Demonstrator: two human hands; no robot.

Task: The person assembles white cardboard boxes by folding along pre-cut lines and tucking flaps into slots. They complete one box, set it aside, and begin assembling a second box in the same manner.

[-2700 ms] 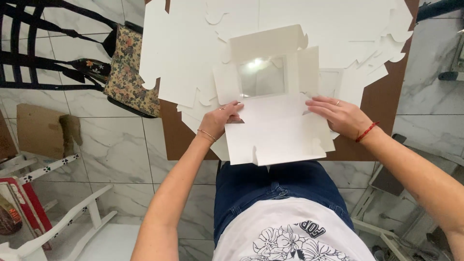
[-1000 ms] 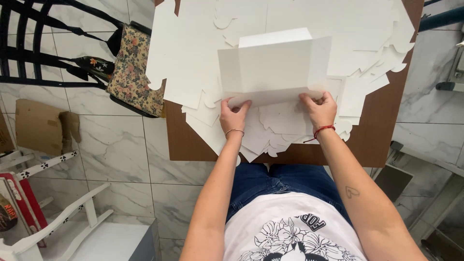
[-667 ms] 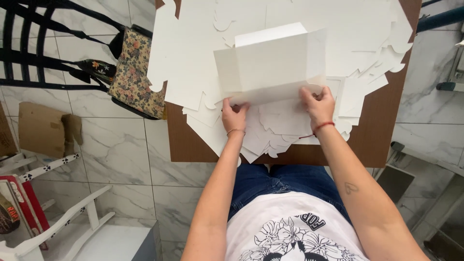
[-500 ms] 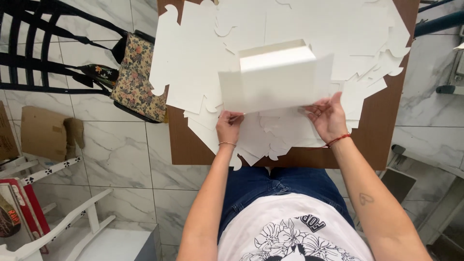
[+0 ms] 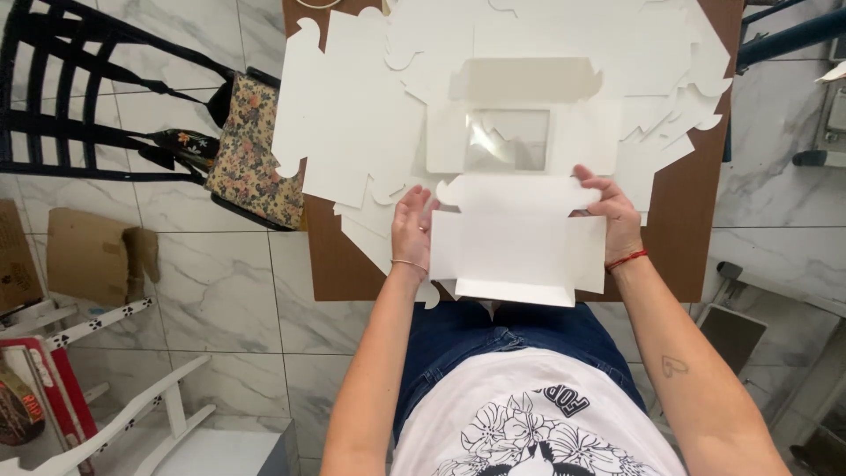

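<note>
A white cardboard box blank (image 5: pixel 515 247) with a clear window panel (image 5: pixel 509 139) lies unfolded flat on top of a pile of white blanks (image 5: pixel 370 115) on the brown table (image 5: pixel 687 229). My left hand (image 5: pixel 412 227) rests on the blank's left edge with its fingers on a side flap. Over at the right edge, my right hand (image 5: pixel 611 214) grips the blank, fingers curled over a flap. A red cord circles my right wrist and a thin bracelet my left.
A black chair (image 5: pixel 79 97) with a floral bag (image 5: pixel 256 154) stands left of the table. Brown cardboard (image 5: pixel 92 256) and white furniture (image 5: pixel 132 414) lie on the marble floor at lower left. Metal frames (image 5: pixel 793 44) stand to the right.
The blank stood partly folded up between my hands a second ago; now it lies opened flat with the window panel away from me. My hands moved to its side edges.
</note>
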